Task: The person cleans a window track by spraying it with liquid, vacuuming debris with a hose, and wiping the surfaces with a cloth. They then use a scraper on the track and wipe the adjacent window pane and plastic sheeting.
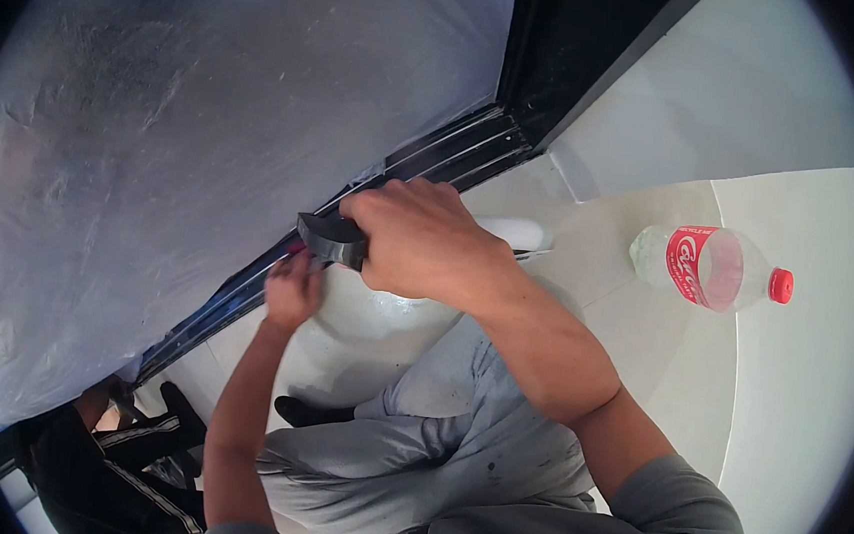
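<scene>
My right hand [429,237] is closed around a dark tool [334,240] with a blocky, hammer-like head, held above the black metal track [235,287]. Just below the tool head is my left hand [293,292], its fingers bent together at the track. A small reddish thing shows at those fingertips, too blurred to name. The track runs diagonally along the foot of a large panel [207,129] covered in wrinkled clear plastic film. A white rounded object [520,234] shows behind my right wrist, partly hidden.
A clear plastic bottle [723,270] with a red label and red cap is at the right on the pale floor. At the lower left is another person's leg [130,475] in black striped trousers. A black frame post [565,47] and pale wall stand at the upper right.
</scene>
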Demonstrator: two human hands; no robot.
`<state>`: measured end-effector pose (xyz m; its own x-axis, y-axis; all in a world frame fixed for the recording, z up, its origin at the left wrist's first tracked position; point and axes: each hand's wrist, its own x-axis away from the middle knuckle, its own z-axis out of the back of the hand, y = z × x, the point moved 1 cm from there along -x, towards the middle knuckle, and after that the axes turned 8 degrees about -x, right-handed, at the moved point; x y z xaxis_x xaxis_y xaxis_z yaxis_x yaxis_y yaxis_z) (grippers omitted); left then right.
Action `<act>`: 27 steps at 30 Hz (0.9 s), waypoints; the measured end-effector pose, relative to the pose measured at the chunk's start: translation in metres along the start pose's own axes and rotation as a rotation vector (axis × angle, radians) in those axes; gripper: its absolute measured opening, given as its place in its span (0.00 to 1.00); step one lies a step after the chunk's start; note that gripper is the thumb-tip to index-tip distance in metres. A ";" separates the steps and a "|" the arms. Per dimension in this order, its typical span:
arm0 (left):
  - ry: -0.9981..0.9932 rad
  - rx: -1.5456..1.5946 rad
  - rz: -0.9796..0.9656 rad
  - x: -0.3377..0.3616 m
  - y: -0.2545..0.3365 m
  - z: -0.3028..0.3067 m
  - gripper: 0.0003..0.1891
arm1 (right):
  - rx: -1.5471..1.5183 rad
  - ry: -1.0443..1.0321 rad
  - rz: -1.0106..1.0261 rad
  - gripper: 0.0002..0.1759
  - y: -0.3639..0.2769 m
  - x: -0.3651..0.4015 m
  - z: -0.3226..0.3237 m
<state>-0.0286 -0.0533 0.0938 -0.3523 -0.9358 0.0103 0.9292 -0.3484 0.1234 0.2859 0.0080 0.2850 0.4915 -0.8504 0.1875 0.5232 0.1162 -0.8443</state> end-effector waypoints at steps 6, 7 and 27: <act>0.015 -0.185 0.237 0.057 -0.059 0.005 0.15 | 0.073 -0.070 0.004 0.15 -0.005 -0.003 -0.009; 0.048 -0.203 0.274 0.053 -0.049 0.000 0.14 | 0.083 -0.080 0.014 0.15 -0.006 -0.003 -0.011; 0.096 0.162 -0.393 -0.153 0.205 -0.041 0.32 | 0.014 0.344 0.077 0.09 -0.002 -0.002 0.011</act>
<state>0.2202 0.0166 0.0773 -0.6565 -0.7371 -0.1604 0.6942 -0.6735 0.2540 0.2918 0.0146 0.2916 0.2678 -0.9617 -0.0585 0.5040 0.1916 -0.8422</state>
